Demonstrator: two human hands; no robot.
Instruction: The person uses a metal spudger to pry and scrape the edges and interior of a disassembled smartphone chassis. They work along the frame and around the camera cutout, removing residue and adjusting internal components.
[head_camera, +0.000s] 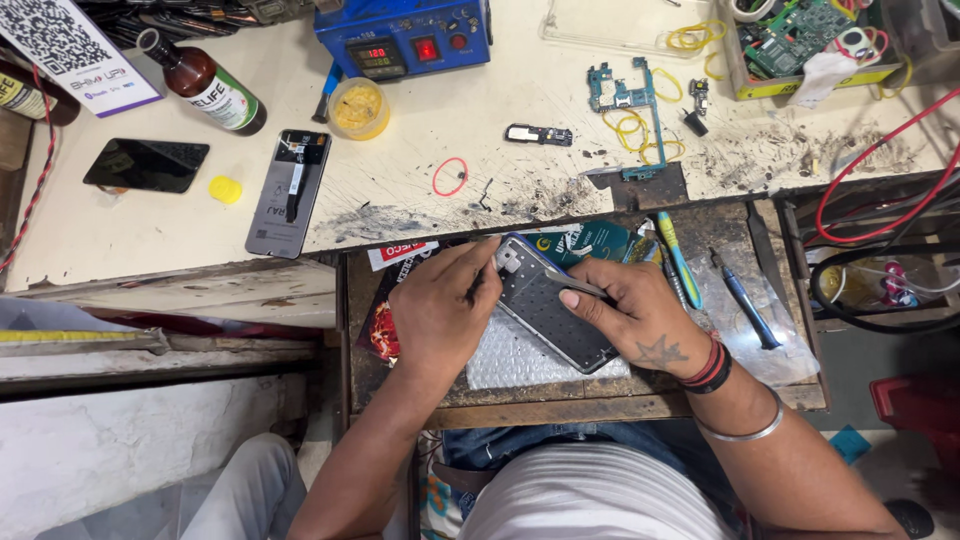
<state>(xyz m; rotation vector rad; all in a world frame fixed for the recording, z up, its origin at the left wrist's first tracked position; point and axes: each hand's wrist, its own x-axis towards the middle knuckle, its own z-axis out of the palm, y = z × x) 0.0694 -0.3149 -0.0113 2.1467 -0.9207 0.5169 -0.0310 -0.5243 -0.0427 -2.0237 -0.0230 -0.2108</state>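
Head view: at centre, your left hand (440, 310) and right hand (630, 315) both clasp an opened dark phone (550, 305), tilted over bubble wrap (520, 360). Upper left, a white square-code card (75, 50) beside a brown white-labelled bottle (205, 85).

bright, even light | soft shadows | sharp | slight edge distortion

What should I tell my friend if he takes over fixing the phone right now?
Left hand: steadies the opened phone from the left, a thin tool at its top corner.
Right hand: holds metal tweezers on the phone.
Phone lies tilted on bubble wrap in the open drawer.
Done: back is off, insides exposed.
Left: circuit board and back cover remain on the workbench.
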